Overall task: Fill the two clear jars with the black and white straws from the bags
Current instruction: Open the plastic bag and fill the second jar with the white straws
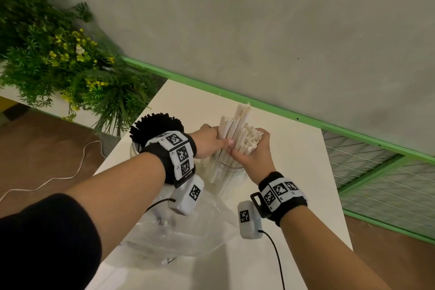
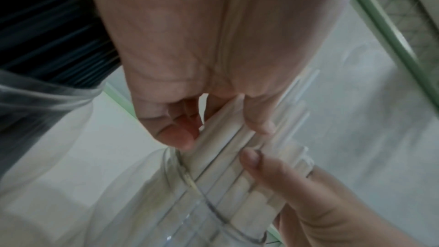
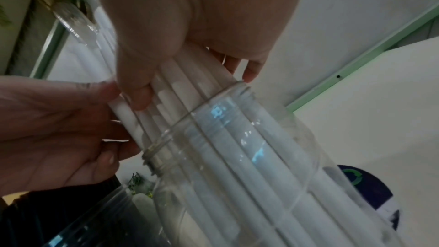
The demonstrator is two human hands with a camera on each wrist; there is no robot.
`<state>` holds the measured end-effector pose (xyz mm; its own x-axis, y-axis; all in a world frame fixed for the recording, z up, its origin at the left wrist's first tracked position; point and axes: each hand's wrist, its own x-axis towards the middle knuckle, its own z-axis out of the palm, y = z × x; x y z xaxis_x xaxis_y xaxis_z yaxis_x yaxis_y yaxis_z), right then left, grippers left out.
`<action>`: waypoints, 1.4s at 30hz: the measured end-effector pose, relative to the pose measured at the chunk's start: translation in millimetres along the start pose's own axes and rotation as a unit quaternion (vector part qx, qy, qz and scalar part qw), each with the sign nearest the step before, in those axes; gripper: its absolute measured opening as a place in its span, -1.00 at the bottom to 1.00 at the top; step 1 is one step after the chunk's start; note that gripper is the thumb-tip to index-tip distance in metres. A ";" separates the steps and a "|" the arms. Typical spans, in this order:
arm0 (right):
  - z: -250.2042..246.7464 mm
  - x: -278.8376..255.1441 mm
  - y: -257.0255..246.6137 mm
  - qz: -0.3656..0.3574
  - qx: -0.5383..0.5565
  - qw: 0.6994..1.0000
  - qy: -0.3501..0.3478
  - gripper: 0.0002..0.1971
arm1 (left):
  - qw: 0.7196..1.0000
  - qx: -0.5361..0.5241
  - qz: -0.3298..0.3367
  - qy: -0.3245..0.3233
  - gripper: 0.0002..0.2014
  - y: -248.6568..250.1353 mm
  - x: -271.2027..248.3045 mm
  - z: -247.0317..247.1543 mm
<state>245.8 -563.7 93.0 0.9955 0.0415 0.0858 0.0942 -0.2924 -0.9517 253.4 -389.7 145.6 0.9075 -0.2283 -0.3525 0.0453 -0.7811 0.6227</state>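
Observation:
Two jars stand on the white table (image 1: 306,172). The left jar (image 1: 135,150) is packed with black straws (image 1: 156,127). The right clear jar (image 1: 229,173) holds a bundle of white straws (image 1: 237,129) that sticks up out of its mouth. My left hand (image 1: 210,140) grips the bundle from the left just above the rim, and my right hand (image 1: 253,148) grips it from the right. In the left wrist view, the left hand (image 2: 197,131) pinches white straws (image 2: 228,138) above the jar rim (image 2: 190,183). In the right wrist view, the right hand (image 3: 166,74) wraps the straws (image 3: 190,89) at the jar mouth (image 3: 213,104).
Crumpled clear plastic bags (image 1: 183,231) lie on the table in front of the jars. A leafy plant with yellow flowers (image 1: 58,59) stands to the left. A white cable (image 1: 58,179) runs on the floor. A green frame (image 1: 270,107) and wire mesh (image 1: 376,172) border the table's far side.

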 end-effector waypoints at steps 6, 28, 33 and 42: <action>-1.5 -5.6 8.8 -0.010 -0.137 0.990 0.024 0.06 | 0.998 0.016 0.001 0.058 -0.60 -3.8 -4.7 6.0; -7.3 -6.3 1.4 -0.186 -0.384 0.902 0.065 -0.18 | 0.969 0.057 0.161 0.181 -0.55 -11.0 -19.1 10.6; -9.2 0.5 1.5 -0.181 -0.352 0.918 -0.014 -0.15 | 0.962 -0.057 0.129 0.234 -0.74 -9.8 -16.8 16.2; -4.6 5.8 -6.3 -0.142 -0.215 0.966 0.014 -0.31 | 0.953 -0.209 0.030 0.217 -0.87 -13.2 -11.8 22.1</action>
<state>251.1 -566.1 100.9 0.9279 0.1538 0.3397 0.3550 -0.6429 -0.6787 232.8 -389.5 126.1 0.9968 0.0676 -0.0417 0.0680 -0.4534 0.8887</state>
